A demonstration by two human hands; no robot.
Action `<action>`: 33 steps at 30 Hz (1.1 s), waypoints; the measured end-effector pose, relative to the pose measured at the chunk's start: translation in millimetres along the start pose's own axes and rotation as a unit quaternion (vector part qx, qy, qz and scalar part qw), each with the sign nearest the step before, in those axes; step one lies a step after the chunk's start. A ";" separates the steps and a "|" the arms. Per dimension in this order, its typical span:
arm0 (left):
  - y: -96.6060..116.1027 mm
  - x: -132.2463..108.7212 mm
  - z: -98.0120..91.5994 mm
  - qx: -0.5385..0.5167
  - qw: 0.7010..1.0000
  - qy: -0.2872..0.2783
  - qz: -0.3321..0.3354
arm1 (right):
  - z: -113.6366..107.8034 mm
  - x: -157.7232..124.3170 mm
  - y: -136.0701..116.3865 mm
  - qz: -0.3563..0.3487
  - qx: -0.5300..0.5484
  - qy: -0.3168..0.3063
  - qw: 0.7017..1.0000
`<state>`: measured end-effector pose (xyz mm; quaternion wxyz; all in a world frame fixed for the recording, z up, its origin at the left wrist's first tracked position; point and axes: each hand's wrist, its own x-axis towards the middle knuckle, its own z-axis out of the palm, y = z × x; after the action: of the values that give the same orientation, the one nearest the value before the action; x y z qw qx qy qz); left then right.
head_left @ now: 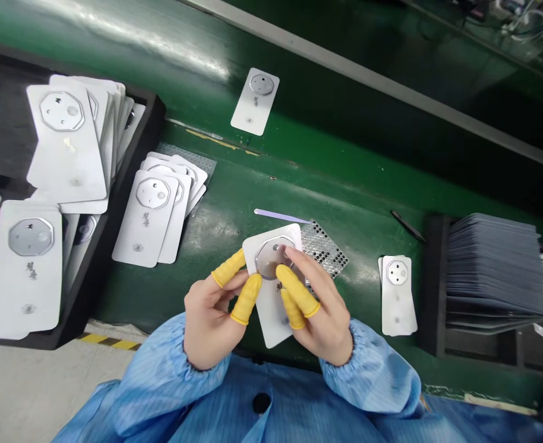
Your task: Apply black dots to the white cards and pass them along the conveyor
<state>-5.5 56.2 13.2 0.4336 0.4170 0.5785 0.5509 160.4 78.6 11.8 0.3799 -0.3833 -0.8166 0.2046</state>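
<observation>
A white rounded panel with an octagonal silver recess is held tilted above the bench in my left hand. Its thumb and a finger, both in yellow finger cots, close on the panel's left edge. My right hand is over the recess, fingers drawn together in a pinch; two wear yellow cots and a bare fingertip touches the recess area. Anything small between those fingers is hidden. Behind the right hand lies a clear sheet dotted with small black round pieces. A thin pale purple stick ends at that sheet.
Similar white panels are stacked on the bench and in a black tray at left. One panel rests at the back, a small pile at right. A black holder carries grey sheets; black tweezers-like tool nearby.
</observation>
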 end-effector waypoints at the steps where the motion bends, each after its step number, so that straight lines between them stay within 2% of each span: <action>1: 2.5 2.4 1.2 -0.013 1.000 0.006 -0.018 | -2.5 1.6 0.4 0.019 0.016 0.018 1.000; 5: 7.1 12.5 3.8 -0.054 0.995 0.018 -0.084 | -11.3 7.1 4.7 0.112 0.069 0.105 0.986; 9: 3.7 16.0 1.9 -0.079 0.991 0.016 -0.111 | -15.6 8.0 11.0 0.182 0.125 0.127 0.967; 10: 3.1 15.8 1.3 -0.084 0.990 0.011 -0.113 | -16.0 7.3 11.9 0.178 0.117 0.129 0.968; 12: 3.2 14.7 0.9 -0.093 0.989 -0.003 -0.114 | -16.0 5.1 12.3 0.127 0.069 0.115 0.983; 14: 5.2 13.4 1.5 -0.102 0.988 -0.016 -0.114 | -14.9 2.5 10.8 0.052 0.005 0.059 0.997; 16: 7.8 12.5 2.8 -0.103 0.989 -0.020 -0.108 | -13.1 0.2 8.5 0.004 -0.044 -0.012 0.999; 18: 9.6 12.0 4.2 -0.097 0.990 -0.021 -0.099 | -11.1 -1.1 6.5 -0.004 -0.076 -0.050 0.996; 25: 5.7 6.5 3.8 -0.085 0.993 -0.068 -0.045 | -9.8 1.7 3.2 -0.002 -0.056 -0.079 0.995; 29: 3.0 1.2 0.3 -0.052 0.994 -0.095 -0.006 | -10.3 3.2 3.7 -0.003 -0.039 -0.070 0.997; 33: 2.6 -0.7 -1.4 -0.006 0.995 -0.089 0.051 | -10.4 4.4 2.6 0.003 -0.005 -0.059 0.998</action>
<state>-6.7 55.3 15.8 0.4577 0.4907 0.5120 0.5364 167.9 84.1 18.7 0.3288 -0.3747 -0.8376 0.2234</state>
